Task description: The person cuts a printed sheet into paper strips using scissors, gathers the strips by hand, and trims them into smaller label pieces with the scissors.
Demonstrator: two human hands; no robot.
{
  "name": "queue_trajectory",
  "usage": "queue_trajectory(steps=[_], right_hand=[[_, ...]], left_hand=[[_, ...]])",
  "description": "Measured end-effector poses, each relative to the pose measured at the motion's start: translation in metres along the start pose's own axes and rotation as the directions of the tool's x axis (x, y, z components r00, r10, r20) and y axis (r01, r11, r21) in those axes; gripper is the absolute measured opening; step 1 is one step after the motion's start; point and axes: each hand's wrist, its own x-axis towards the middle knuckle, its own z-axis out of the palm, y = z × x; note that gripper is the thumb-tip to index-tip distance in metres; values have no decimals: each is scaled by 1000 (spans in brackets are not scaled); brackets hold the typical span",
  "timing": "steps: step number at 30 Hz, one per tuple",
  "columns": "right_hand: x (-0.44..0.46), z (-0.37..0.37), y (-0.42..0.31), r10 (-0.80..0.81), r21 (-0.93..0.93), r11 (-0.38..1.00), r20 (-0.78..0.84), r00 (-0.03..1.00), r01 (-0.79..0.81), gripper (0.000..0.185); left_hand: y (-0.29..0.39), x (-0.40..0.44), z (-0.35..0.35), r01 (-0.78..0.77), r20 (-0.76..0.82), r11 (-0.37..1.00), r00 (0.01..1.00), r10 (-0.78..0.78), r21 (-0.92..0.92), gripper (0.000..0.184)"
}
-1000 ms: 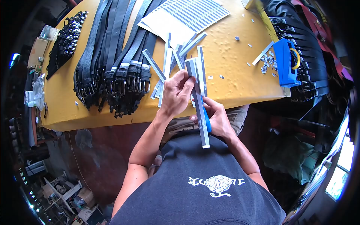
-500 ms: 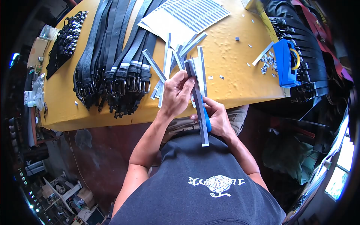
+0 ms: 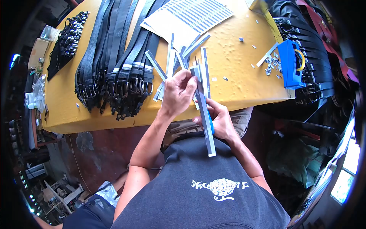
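Observation:
My left hand (image 3: pixel 180 91) pinches a long grey strip with white edges and lettering (image 3: pixel 204 114) near its top end. The strip slants down over the front of my dark shirt. Behind it, my right hand (image 3: pixel 220 119) is closed around a blue-handled tool (image 3: pixel 211 124), mostly hidden by the strip; a thin dark tip (image 3: pixel 196 60) shows above the strip. More grey and white strips (image 3: pixel 155 64) lie fanned out on the yellow table just beyond my left hand. Printed sheets of strips (image 3: pixel 190 17) lie farther back.
Black belts with buckles (image 3: pixel 122 57) lie left on the yellow table (image 3: pixel 244 72), beside a smaller buckled bundle (image 3: pixel 72 36). A blue tape dispenser (image 3: pixel 289 65) stands right, near small cut pieces (image 3: pixel 271 65). Another person's leg (image 3: pixel 91 210) shows at lower left.
The held strip has shifted slightly down and right, and my left hand has moved slightly. My right hand keeps its place. Another person has come into view at the lower left.

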Motion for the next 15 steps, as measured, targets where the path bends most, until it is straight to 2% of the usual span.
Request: queue_trajectory(steps=[7,15], right_hand=[[1,-1,-6,25,12,1000,0,1000,-25,64],[2,0,-5,0,5,1000,18,1000,0,59]], left_hand=[[0,-5,5,16,17,1000,1000,-15,-27,15],[1,-7,5,28,3,1000,1000,-28,-14,16]])
